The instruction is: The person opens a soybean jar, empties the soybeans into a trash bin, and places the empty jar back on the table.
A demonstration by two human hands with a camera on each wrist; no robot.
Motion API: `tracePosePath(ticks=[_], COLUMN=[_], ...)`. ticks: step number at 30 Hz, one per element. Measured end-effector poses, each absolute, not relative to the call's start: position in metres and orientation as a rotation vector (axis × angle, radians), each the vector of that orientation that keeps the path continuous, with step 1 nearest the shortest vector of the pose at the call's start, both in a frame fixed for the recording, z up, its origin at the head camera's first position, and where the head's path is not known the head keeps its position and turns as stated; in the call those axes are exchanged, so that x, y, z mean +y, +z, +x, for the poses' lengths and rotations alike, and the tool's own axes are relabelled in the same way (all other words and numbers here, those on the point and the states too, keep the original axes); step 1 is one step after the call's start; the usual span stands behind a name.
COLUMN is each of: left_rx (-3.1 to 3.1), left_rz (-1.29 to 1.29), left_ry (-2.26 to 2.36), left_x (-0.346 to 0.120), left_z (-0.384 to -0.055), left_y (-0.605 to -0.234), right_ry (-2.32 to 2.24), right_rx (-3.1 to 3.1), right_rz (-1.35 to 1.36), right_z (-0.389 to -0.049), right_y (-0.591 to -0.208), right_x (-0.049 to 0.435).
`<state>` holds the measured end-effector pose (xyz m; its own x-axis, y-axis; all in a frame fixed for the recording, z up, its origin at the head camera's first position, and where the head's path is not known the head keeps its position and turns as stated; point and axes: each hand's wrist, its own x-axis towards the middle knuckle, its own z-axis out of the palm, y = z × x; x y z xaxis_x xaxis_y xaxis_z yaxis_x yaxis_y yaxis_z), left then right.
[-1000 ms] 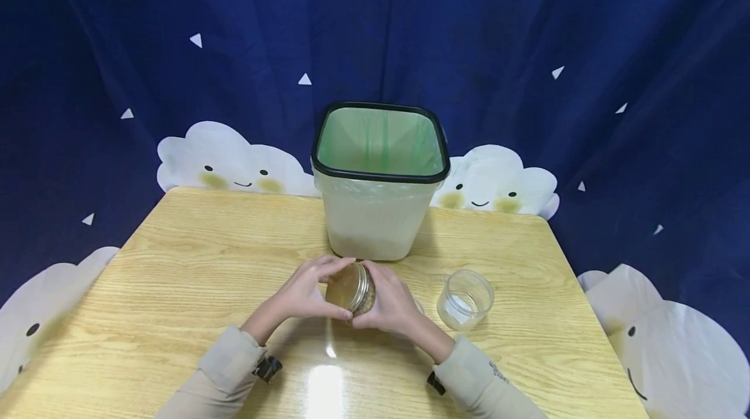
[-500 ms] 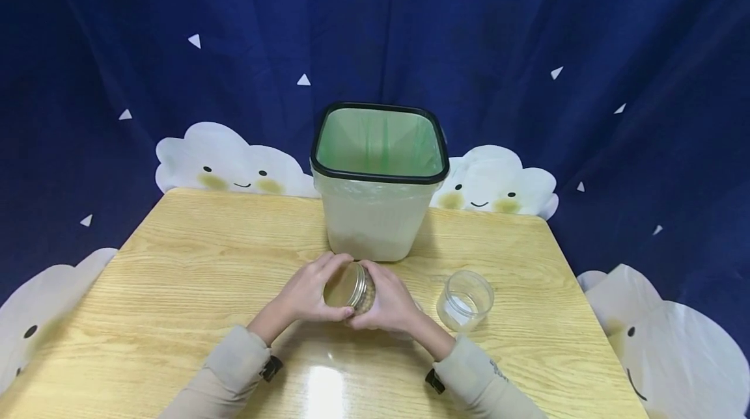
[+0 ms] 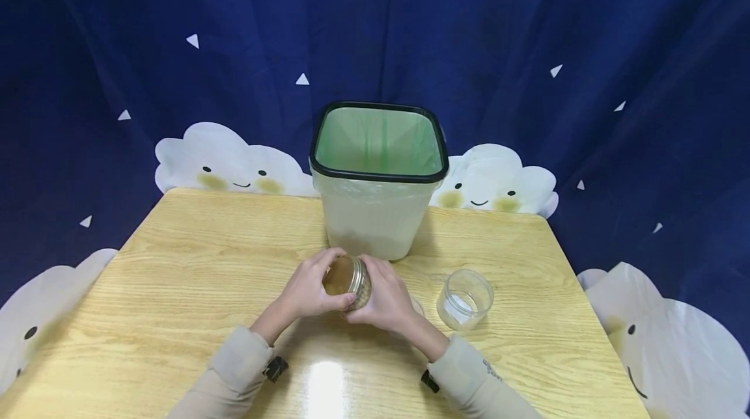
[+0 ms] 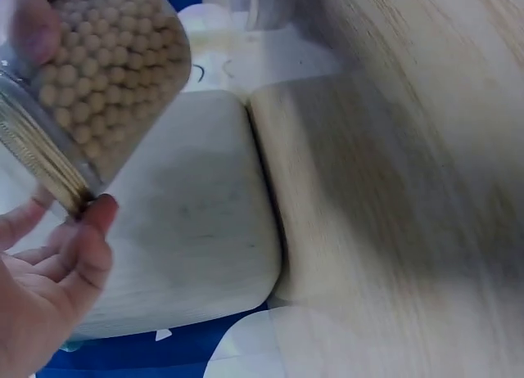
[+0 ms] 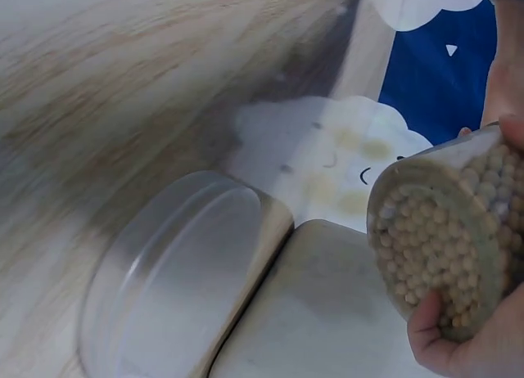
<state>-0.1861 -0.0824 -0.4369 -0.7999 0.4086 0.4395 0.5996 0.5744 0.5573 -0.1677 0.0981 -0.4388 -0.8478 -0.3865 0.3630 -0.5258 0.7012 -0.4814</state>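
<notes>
A clear jar (image 3: 363, 293) full of small round beige balls is held on its side above the table, just in front of the bin. My left hand (image 3: 307, 285) curls thumb and fingers around its gold-coloured lid (image 3: 338, 276). From the other side, my right hand (image 3: 385, 294) grips the body of the jar. The left wrist view shows fingertips (image 4: 100, 210) at the rim of the lid and the balls behind clear walls. Seen from the right wrist, the jar's base (image 5: 430, 247) faces the camera, with a finger across its lower edge.
A white bin (image 3: 375, 217) with a black rim and green liner stands at the back of the wooden table (image 3: 222, 243). To the right is an open clear container (image 3: 465, 300). A clear round shallow piece (image 5: 176, 280) lies beside my right wrist.
Both hands and the jar have moved slightly away from me, toward the bin. My left fingers have shifted a little around the lid; the lid stays on the jar.
</notes>
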Motion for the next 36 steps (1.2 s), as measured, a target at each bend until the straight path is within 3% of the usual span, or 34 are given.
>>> tracePosePath(ticks=[6,23,36], left_rx=[-2.7,-2.611,-2.467], left_rz=[-0.845,-1.419,-1.453], left_ry=[-1.06,-0.981,-0.97], left_x=[-0.084,-0.099,-0.098], left_z=[-0.185,-0.18,-0.184], left_y=[-0.428,-0.414,-0.415], right_ry=[0.884,1.095,1.092], right_rx=[-2.698,-2.734,-2.741], right_rz=[0.763,1.022,0.99], right_z=[-0.167,-0.174,-0.175], right_y=[-0.44,-0.436,-0.439], right_x=[0.103,0.122,0.121])
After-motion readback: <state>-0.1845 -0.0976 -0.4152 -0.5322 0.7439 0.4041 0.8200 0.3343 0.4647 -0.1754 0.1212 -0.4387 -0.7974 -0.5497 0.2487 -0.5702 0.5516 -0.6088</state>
